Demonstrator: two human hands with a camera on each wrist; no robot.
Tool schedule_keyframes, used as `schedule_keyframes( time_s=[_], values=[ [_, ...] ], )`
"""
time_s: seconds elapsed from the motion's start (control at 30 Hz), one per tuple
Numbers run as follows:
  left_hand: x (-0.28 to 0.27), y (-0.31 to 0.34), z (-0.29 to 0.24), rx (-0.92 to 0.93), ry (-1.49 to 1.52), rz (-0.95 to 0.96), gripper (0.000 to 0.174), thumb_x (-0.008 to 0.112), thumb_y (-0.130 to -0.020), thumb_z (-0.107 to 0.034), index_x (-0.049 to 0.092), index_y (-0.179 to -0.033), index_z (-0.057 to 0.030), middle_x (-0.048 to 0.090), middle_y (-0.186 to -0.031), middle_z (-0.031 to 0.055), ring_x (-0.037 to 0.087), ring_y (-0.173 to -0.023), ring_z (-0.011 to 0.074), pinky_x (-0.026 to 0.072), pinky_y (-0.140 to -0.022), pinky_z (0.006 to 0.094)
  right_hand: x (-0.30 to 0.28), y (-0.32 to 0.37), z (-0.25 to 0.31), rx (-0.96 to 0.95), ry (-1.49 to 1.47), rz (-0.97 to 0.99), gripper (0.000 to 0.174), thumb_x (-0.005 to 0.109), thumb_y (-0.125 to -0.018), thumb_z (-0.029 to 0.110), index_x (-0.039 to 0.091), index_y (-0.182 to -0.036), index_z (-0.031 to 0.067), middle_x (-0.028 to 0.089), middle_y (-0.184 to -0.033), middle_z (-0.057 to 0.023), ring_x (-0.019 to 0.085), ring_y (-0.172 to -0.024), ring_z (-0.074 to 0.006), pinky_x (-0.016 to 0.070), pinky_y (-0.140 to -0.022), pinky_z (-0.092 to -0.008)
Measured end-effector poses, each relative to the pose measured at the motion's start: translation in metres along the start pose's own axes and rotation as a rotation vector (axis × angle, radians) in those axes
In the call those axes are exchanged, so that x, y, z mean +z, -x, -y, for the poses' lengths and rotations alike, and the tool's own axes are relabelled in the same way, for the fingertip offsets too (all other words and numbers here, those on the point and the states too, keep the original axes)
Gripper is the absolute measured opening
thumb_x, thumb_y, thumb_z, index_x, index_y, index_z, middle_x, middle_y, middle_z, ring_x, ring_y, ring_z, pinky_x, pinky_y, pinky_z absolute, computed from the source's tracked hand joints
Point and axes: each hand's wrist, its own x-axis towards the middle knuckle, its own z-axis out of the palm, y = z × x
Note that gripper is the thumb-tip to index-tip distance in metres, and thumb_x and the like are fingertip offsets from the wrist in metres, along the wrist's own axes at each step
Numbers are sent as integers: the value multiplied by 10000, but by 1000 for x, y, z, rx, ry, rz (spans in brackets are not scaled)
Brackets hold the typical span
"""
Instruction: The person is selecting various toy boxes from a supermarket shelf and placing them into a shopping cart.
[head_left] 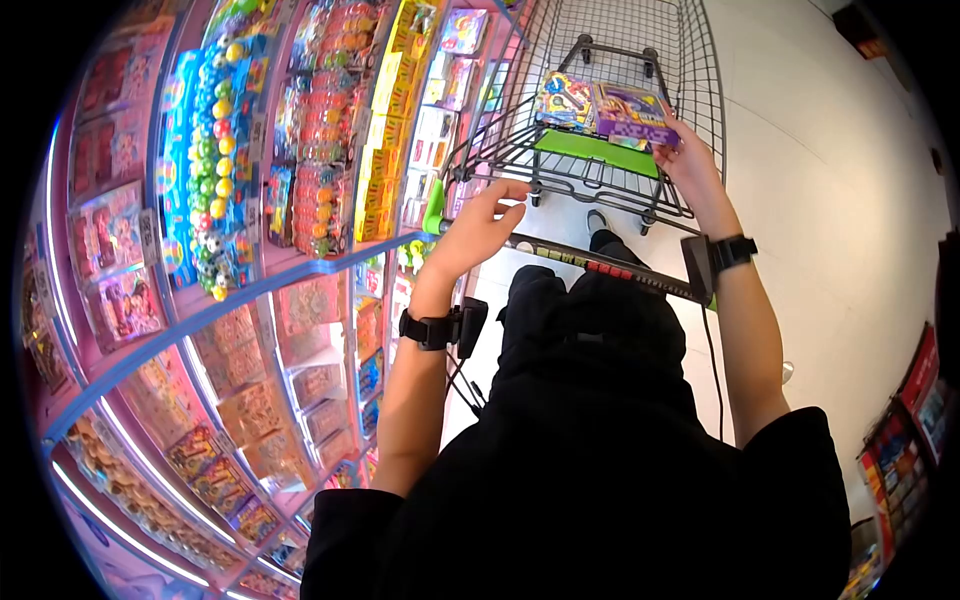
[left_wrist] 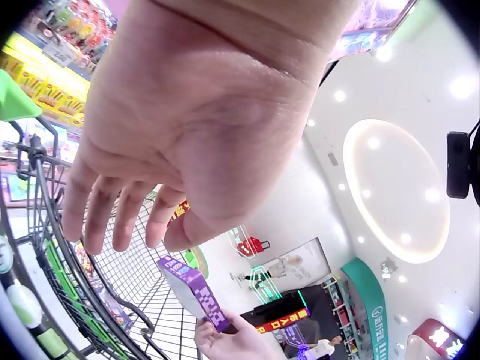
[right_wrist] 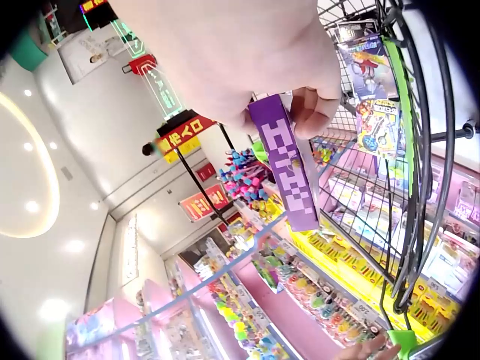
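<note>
A flat purple box (head_left: 640, 128) is pinched between the thumb and fingers of my right hand (head_left: 692, 170), over the near end of the cart basket. Its purple side with pale block lettering shows in the right wrist view, where the fingers grip one end of the box (right_wrist: 283, 161). A colourful package (head_left: 566, 103) lies in the shopping cart (head_left: 712, 95), left of the box in the head view. My left hand (head_left: 484, 228) hovers at the left end of the cart handle (head_left: 570, 255), its fingers loosely extended and holding nothing.
Shelves (head_left: 330, 266) of packaged toys and sweets line the left side, close beside the cart. Yellow packets (head_left: 387, 150) fill one upper compartment. Pale floor (head_left: 800, 220) runs along the right, with another display (head_left: 905, 430) at the lower right.
</note>
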Motion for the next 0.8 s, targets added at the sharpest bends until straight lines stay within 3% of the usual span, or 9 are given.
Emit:
schedule_keyframes(
  time_s=[0.2, 0.33, 0.43, 0.57, 0.6, 0.7, 0.73, 0.8],
  values=[
    [-1, 35, 3, -137, 119, -81, 274, 573, -956, -110, 571, -1217, -28, 623, -1141, 47, 571, -1040, 133, 453, -909, 292, 27, -97, -16, 5, 344, 72, 298, 659, -909, 252, 594, -1092, 26, 621, -880, -82, 578, -753, -161, 523, -689, -300],
    [-5, 64, 21, -94, 107, -258, 255, 578, -942, -108, 584, -1185, -32, 657, -1097, 75, 621, -1001, 169, 484, -879, 309, -10, -172, -53, 197, 393, 129, 283, 639, -924, 251, 603, -1074, 13, 627, -816, -66, 586, -682, -152, 526, -613, -277],
    [-8, 86, 24, -190, 179, -342, 249, 574, -942, -104, 587, -1179, -29, 657, -1092, 70, 618, -1017, 173, 482, -891, 311, -11, -191, -64, 258, 649, 119, 286, 614, -948, 256, 615, -1165, 69, 607, -898, -35, 545, -735, -111, 495, -626, -237],
    [1, 106, 47, -232, 255, -388, 253, 569, -939, -105, 590, -1180, -28, 647, -1101, 85, 616, -1026, 193, 482, -903, 319, -5, -221, -81, 298, 760, 72, 272, 613, -942, 244, 613, -1125, 42, 600, -865, -36, 562, -751, -114, 515, -643, -240],
    [1, 109, 44, -240, 207, -374, 257, 566, -938, -105, 583, -1181, -23, 642, -1111, 95, 621, -1016, 200, 486, -895, 317, 0, -222, -80, 294, 774, 102, 370, 605, -942, 235, 545, -1245, 32, 594, -923, -60, 571, -773, -141, 528, -662, -268],
    [2, 116, 35, -291, 249, -415, 256, 564, -937, -104, 581, -1178, -21, 647, -1105, 97, 625, -1002, 201, 492, -882, 317, 16, -218, -86, 236, 717, 98, 518, 605, -938, 234, 418, -1374, 28, 574, -1056, -105, 575, -844, -185, 537, -694, -291],
    [2, 117, 37, -278, 244, -423, 255, 563, -938, -106, 581, -1178, -21, 648, -1103, 96, 626, -998, 200, 493, -880, 318, 23, -216, -86, 214, 823, 55, 614, 602, -938, 241, 315, -1444, 43, 517, -1207, -134, 567, -930, -231, 542, -755, -319],
    [2, 118, 39, -248, 235, -436, 253, 560, -941, -110, 582, -1178, -23, 651, -1097, 96, 626, -990, 197, 494, -876, 320, 30, -205, -90, 248, 825, 53, 606, 606, -936, 260, 332, -1435, 53, 496, -1250, -133, 562, -969, -247, 539, -793, -336]
  ],
)
